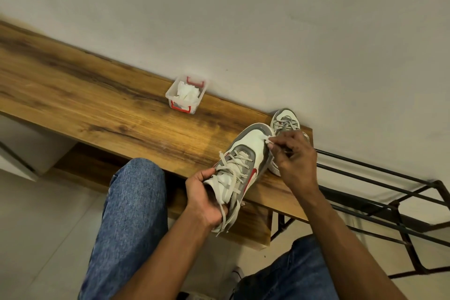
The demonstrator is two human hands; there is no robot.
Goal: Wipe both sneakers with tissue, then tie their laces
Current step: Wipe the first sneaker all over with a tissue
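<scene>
At about ten o'clock from the hands, a clear tub [186, 94] with red clips stood against the wall, stuffed with white tissue, probably parked there to stay within reach yet clear of the shoes. The left hand [205, 198] was closed round the heel of the nearer sneaker [246, 161], its grip tilting the toe up off the wooden worktop [102, 102], I'd guess to steady it for wiping. Its loose laces [232, 204] dangled untied. At one o'clock the right hand [293, 156] pinched a small wad of tissue [267, 140] against the toe. Just behind, touching the wall, sat the second sneaker [285, 120]. I counted two sneakers, one tub, one wad in use, and two hands busy.
</scene>
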